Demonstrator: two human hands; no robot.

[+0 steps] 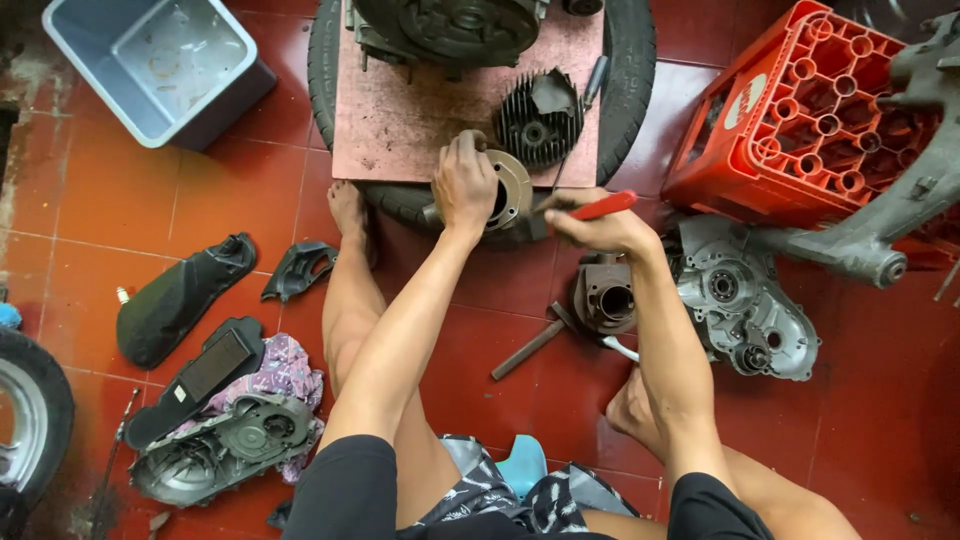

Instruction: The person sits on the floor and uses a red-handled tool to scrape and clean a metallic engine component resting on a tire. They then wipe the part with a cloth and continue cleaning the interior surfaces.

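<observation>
A round metal engine cylinder [510, 190] is steadied at the near edge of a pinkish board [400, 120] laid across a tyre [630, 60], with the left hand [463, 185] closed over its top and rim. A red-handled tool [600, 206], probably a screwdriver or scraper, is gripped in the closed right hand [597, 230], and its working end is directed at the cylinder's side; the tip itself is hidden, so contact cannot be confirmed. A slip is judged the main risk: the cylinder sits at the board's edge, held by one hand only, and a hard push from the tool could tip it off toward the bare foot [347, 208] just beside the tyre, or drive the tip toward the left fingers. A finned cylinder head [535, 120] lies further back on the board, and a larger engine block [450, 25] is set at its far end. The floor [150, 190] is of red tiles, grimy toward the left, and is crowded with parts: a grey crankcase cover [735, 300], a brownish cylinder casting [605, 295], a hammer [535, 340], a red plastic crate [800, 120], a grey plastic tub [150, 65], black plastic covers [180, 300] and a fan cover [235, 445] resting on a patterned rag [290, 365].
</observation>
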